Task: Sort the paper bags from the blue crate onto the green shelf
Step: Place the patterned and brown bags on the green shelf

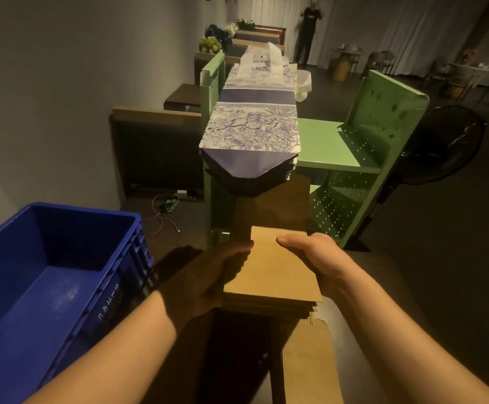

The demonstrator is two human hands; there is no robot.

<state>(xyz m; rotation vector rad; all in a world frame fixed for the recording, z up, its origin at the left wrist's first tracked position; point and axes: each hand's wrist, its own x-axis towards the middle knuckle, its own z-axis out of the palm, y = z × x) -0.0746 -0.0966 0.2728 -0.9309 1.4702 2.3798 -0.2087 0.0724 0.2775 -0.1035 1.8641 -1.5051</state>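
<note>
I hold a stack of flat brown paper bags (278, 272) in front of me, level with the lower part of the green shelf (383, 135). My left hand (217, 275) grips the stack's left edge, thumb on top. My right hand (319, 258) holds the right edge with its fingers under the stack. A pile of blue-and-white patterned paper bags (255, 123) lies on the shelf's top board, overhanging its front edge. More brown bags (272, 208) stand below that pile. The blue crate (71, 275) sits at the left and looks empty inside.
Red wires and a small circuit board (164, 211) lie on the floor behind the crate. A black standing fan (447, 147) is right of the shelf. Wooden benches, tables and plants line the left wall. A person (309, 27) stands far back.
</note>
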